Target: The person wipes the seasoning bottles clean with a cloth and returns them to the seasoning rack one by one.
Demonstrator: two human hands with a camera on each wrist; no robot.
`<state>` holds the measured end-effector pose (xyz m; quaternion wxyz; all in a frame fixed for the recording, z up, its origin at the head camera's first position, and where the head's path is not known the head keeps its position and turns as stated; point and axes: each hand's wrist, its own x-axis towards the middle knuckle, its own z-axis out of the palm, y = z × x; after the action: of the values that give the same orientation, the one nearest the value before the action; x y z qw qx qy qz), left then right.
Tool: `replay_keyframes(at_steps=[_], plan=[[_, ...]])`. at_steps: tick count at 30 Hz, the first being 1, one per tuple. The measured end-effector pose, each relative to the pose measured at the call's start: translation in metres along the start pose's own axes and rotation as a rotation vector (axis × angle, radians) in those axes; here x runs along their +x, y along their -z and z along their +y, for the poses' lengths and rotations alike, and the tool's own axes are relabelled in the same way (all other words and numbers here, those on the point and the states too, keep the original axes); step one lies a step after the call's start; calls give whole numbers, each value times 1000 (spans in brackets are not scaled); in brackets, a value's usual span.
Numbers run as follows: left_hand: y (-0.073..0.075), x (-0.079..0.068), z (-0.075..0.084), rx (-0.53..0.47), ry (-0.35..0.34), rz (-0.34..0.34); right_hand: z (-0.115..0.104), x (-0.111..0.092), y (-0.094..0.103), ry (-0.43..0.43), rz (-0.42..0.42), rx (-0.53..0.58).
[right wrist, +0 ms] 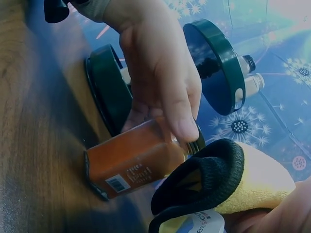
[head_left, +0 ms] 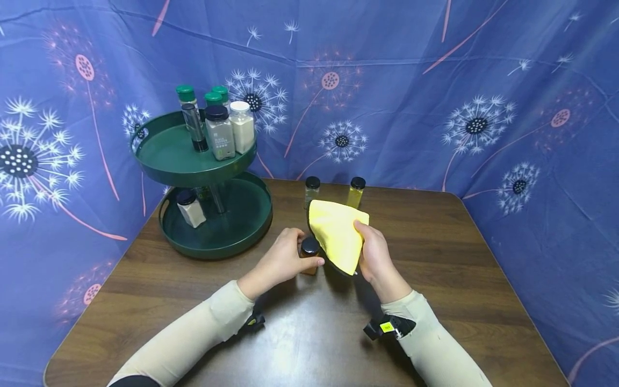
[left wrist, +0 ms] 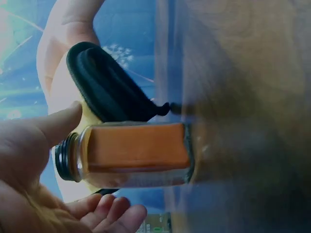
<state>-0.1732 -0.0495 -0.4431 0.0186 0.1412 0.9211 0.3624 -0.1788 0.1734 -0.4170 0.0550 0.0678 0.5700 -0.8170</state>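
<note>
A jar of orange powder with a black lid stands on the table in front of me. My left hand is around its upper part, thumb on one side and loosely bent fingers on the other. In the left wrist view, gaps show between the jar and both the thumb and the fingertips. My right hand grips a yellow cloth with a black edge, just right of the jar. The cloth is folded over and hides part of that hand's fingers. A printed white tag hangs from it.
A green two-tier round stand is at the left, several spice jars on its upper tier and a black-lidded jar below. Behind the cloth stand a small black-lidded jar and a yellow one. A patterned blue curtain backs the wooden table.
</note>
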Motion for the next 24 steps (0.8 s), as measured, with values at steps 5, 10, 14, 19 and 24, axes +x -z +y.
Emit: replay_keyframes(at_steps=[5,10,14,19,24], plan=[[-5,-2,1,-12,43,40,1,-2,-3,3,-7,-10],[-3,-2,3,-7,-2,45,1,-3,-4,31,-13,-19],[1,-1,5,13,-56,36,0,-4,-4,41,-25,-36],[5,-1,6,11,-102,-5,2,-6,-7,46,-44,-53],[6,1,6,12,-137,-33,16,-6,-9,62,-55,-176]])
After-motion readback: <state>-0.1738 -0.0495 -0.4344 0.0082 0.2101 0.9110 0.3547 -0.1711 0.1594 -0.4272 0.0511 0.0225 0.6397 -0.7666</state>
